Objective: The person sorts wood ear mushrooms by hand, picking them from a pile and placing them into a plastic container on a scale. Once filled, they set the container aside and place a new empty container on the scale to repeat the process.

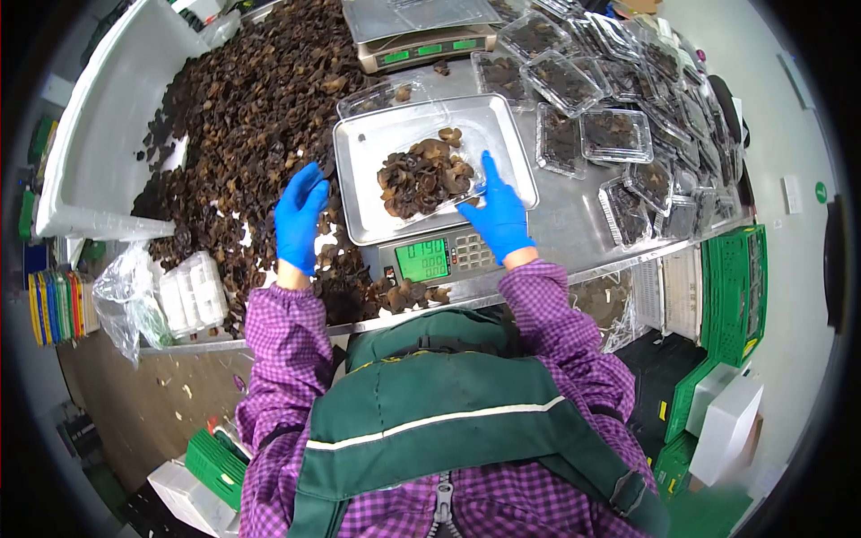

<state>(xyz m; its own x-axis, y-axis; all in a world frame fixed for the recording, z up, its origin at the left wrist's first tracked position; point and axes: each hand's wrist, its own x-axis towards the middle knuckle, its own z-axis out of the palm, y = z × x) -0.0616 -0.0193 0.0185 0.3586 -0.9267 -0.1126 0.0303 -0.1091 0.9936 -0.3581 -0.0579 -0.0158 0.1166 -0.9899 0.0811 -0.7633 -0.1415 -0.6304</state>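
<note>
A heap of dark brown wood ear mushrooms [421, 179] lies on the metal scale pan [363, 152], apparently in a clear plastic tray whose edge shows near my thumb. My right hand [500, 215], in a blue glove, is over the pan's right side, thumb and index finger spread, against or close to that tray's edge. Blue-gloved too, my left hand [300, 220] is left of the pan above the loose mushroom pile [260, 108], fingers loosely curved and apparently holding nothing. The green scale display [422, 260] is lit below the pan.
Behind the pan are a clear lid or tray [386, 99] and a second scale [426, 54]. Filled clear boxes [616, 134] are heaped at the right. A white foam box [85, 170] lies tipped at the left. White trays [193, 293] and green crates [735, 291] flank the table.
</note>
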